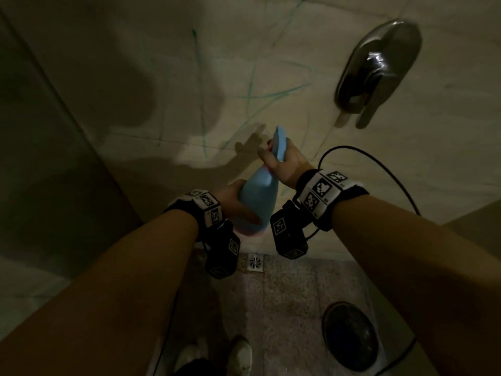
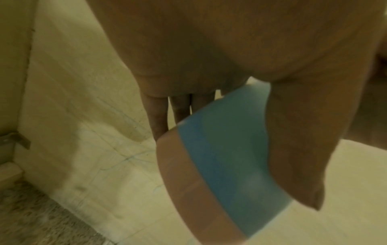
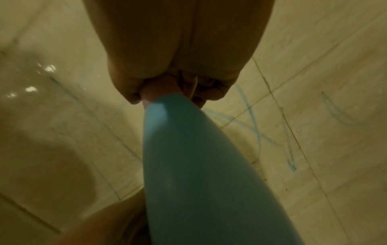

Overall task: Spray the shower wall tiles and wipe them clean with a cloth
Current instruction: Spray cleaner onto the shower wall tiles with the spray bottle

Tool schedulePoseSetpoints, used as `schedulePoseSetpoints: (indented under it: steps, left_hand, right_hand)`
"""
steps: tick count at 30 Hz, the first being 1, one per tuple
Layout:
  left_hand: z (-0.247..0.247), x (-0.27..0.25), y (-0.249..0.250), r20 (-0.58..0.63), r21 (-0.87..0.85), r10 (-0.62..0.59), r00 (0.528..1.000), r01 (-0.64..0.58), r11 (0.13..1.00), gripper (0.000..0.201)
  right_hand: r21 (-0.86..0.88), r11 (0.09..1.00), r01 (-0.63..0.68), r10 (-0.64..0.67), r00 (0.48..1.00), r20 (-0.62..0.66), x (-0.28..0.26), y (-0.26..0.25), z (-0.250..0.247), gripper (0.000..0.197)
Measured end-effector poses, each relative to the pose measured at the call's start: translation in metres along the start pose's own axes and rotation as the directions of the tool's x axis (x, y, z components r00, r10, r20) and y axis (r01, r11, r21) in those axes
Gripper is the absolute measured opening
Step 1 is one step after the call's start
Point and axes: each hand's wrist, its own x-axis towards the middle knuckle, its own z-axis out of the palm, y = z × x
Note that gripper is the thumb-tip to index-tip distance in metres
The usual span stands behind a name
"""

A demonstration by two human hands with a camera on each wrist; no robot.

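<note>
A light blue spray bottle [image 1: 257, 202] is held in front of the beige wall tiles [image 1: 162, 63], which carry green-blue scribbles [image 1: 252, 96]. My left hand [image 1: 230, 199] grips the wide lower body of the bottle [image 2: 226, 157], its thumb [image 2: 297, 145] lying across the front. My right hand [image 1: 284, 164] is curled round the neck under the blue spray head [image 1: 280, 142]. In the right wrist view the bottle [image 3: 199, 174] runs down from that fist [image 3: 178, 74]. The nozzle points at the wall.
A chrome tap lever [image 1: 379, 69] sticks out of the wall at upper right. A black cable [image 1: 379, 169] loops off my right wrist. On the speckled floor are a small drain grate [image 1: 255, 263], a dark round object [image 1: 349, 336] and shoes [image 1: 241, 356].
</note>
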Motion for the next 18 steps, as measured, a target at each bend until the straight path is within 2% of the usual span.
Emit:
schedulePoseSetpoints:
  steps: [2, 6, 8, 11, 13, 18]
  left_hand:
    - [0.001, -0.006, 0.009, -0.017, 0.057, 0.031, 0.999, -0.03, 0.998, 0.113]
    - [-0.001, -0.008, 0.021, -0.005, 0.131, 0.055, 0.998, -0.054, 0.99, 0.107]
    - [-0.003, -0.014, 0.028, -0.009, 0.122, 0.08, 0.997, -0.079, 0.989, 0.107]
    - [-0.006, -0.022, 0.035, 0.023, 0.135, 0.114, 0.993, -0.116, 0.984, 0.08]
    - [-0.007, -0.025, 0.042, 0.039, 0.15, 0.151, 0.988, -0.156, 0.976, 0.077]
    - [0.002, -0.037, 0.071, 0.057, 0.194, 0.221, 0.974, -0.228, 0.954, 0.076]
  right_hand:
    - [-0.003, 1.0, 0.0, 0.0, 1.0, -0.008, -0.009, -0.009, -0.01, 0.032]
    - [-0.035, 0.999, 0.017, -0.018, 1.0, -0.025, -0.022, -0.026, -0.028, 0.026]
    - [-0.029, 1.0, 0.0, -0.001, 0.998, -0.058, -0.029, -0.035, -0.036, 0.034]
    - [0.024, 0.999, -0.039, 0.041, 0.993, -0.109, -0.039, -0.042, -0.048, 0.047]
    - [0.058, 0.997, -0.058, 0.066, 0.987, -0.148, -0.045, -0.045, -0.057, 0.049]
    - [0.05, 0.998, -0.028, 0.038, 0.976, -0.213, -0.064, -0.047, -0.084, 0.039]
